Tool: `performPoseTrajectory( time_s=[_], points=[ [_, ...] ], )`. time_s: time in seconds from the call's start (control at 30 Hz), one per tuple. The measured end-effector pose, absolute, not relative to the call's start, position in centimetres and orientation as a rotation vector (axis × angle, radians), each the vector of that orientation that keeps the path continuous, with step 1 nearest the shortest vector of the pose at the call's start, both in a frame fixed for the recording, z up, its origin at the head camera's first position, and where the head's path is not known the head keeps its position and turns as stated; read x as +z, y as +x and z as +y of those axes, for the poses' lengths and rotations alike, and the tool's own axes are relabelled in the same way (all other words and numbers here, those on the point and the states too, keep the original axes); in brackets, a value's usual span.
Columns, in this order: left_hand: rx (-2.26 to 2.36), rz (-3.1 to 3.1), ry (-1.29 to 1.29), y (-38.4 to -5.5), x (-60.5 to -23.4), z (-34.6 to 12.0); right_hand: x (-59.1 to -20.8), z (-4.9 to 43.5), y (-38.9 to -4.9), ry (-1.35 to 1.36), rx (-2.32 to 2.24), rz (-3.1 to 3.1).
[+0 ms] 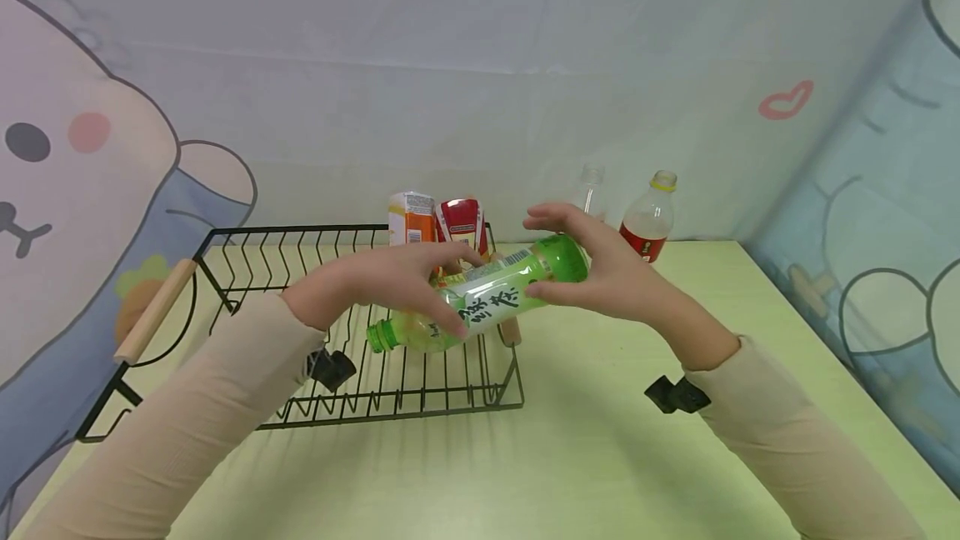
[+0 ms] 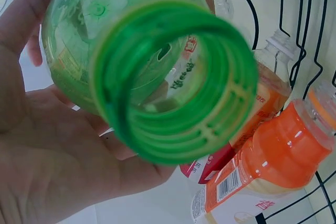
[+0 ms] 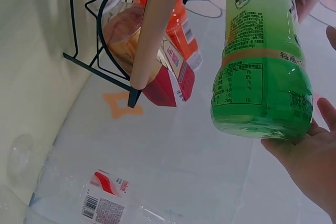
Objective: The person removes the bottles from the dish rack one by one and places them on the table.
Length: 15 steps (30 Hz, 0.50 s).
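My left hand (image 1: 390, 277) grips an empty-looking green tea bottle (image 1: 491, 300) around its middle, holding it slantwise above the wire rack. The neck points down to the left, and the left wrist view looks into its uncapped mouth (image 2: 173, 148). Around the bottle's green base (image 3: 262, 103), my right hand (image 1: 607, 273) has its thumb and fingers spread apart. The right thumb lies close against the base; whether it presses there I cannot tell. Some left fingers are hidden behind the bottle.
A black wire rack (image 1: 360, 398) with wooden handles (image 1: 157, 311) stands on the pale green table (image 1: 585, 457). It holds an orange-and-white bottle (image 2: 278, 148) and a red-labelled bottle (image 2: 268, 85). Behind my right hand stand a clear bottle (image 1: 592, 182) and a red-labelled bottle (image 1: 648, 219).
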<state>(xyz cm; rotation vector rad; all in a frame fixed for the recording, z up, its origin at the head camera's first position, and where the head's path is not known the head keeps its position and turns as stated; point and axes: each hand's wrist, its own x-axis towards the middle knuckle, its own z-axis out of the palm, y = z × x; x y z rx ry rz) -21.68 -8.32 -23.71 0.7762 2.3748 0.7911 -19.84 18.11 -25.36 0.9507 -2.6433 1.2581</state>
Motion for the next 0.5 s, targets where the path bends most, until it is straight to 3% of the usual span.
performPoseTrajectory(
  time_s=[0.5],
  points=[
    [0.768, 2.390, 0.730, -21.10, -23.63, -7.65, -25.70, 17.78, -19.52, 1.093, 1.019, -2.705]
  ],
)
